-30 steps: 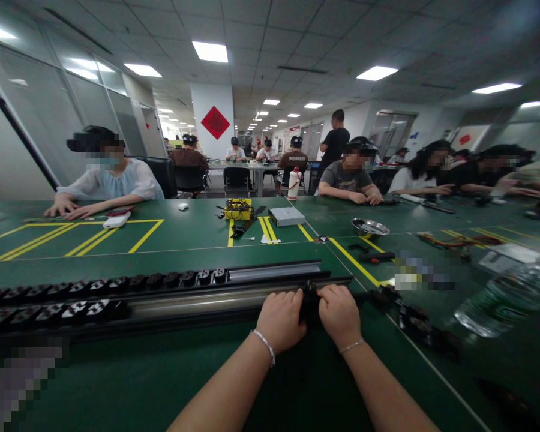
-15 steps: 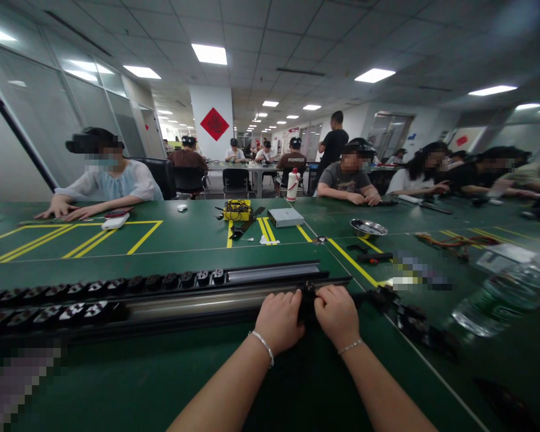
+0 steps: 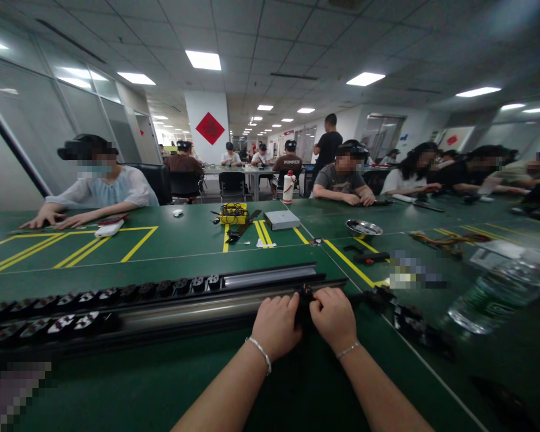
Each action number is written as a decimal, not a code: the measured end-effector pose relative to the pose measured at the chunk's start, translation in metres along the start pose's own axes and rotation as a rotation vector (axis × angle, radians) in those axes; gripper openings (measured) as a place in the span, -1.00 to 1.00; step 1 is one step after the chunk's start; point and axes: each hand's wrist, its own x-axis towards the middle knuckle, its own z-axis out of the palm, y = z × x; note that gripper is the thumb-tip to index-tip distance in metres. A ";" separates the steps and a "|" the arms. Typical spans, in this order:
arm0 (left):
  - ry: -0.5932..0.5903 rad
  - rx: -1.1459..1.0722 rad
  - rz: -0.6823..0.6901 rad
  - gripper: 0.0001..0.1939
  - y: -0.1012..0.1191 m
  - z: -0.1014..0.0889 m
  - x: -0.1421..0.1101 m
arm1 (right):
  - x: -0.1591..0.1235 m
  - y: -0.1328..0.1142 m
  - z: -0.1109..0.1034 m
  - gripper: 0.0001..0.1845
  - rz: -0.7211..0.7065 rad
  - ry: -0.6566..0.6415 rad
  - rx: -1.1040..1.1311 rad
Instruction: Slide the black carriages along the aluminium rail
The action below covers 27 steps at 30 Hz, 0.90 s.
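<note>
Both hands meet at the right end of the nearer long black rail (image 3: 184, 312), which has a shiny metallic channel. My left hand (image 3: 276, 327) has its fingers curled over the rail and closed at a small black part (image 3: 305, 292). From the other side, my right hand (image 3: 335, 318) closes its bent fingers on the same part. The fingers and the rail hide much of its shape. Black round modules (image 3: 85, 323) with pale tops sit in a row at the rail's left. Behind runs a second rail (image 3: 270, 276) with a similar row.
Rightward lie a black jointed assembly (image 3: 416, 324), a clear water bottle (image 3: 495, 300), a metal bowl (image 3: 363, 228) and coloured wires (image 3: 450, 240). Across the green table (image 3: 198, 255) are a yellow box with black cable (image 3: 233, 214) and a grey box (image 3: 282, 219). Several people sit around it.
The view has shifted slightly, so the scene sits a little lower and further left. My hands stay at the same black part. Something skin-coloured and blurred appears at the right edge beside the bottle.
</note>
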 end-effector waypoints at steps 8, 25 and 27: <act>-0.005 0.007 -0.003 -0.40 -0.001 0.000 0.003 | 0.000 0.003 0.000 -0.83 -0.006 -0.005 -0.001; -0.013 0.050 -0.004 -0.41 0.002 -0.003 0.001 | 0.001 0.015 0.000 -0.73 -0.090 -0.038 0.043; -0.005 0.047 0.001 -0.41 0.001 -0.003 0.001 | 0.001 0.015 0.000 -0.73 -0.088 -0.043 0.045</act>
